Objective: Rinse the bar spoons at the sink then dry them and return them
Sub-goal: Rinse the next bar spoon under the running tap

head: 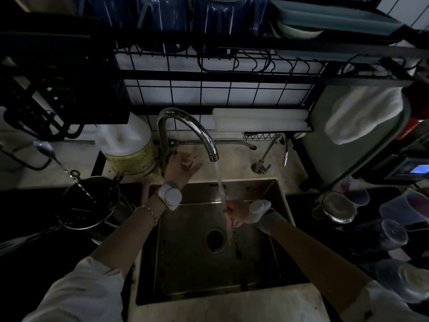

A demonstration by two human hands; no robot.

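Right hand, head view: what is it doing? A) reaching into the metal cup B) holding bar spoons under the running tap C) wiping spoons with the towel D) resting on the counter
B: the right hand grips the bar spoons in the water stream falling from the faucet, over the sink.

I count two bar spoons: one bar spoon [235, 238] in sink, other bar spoon [60, 165] in metal cup [88, 203] at left. Two taps: big tap [185, 131], small tap [276, 152]. One sink [267, 263], one drain [214, 239]. One jug [128, 145]. One white cloth [364, 115]. Clear plastic cups at right: at least four, too dark for exact count.
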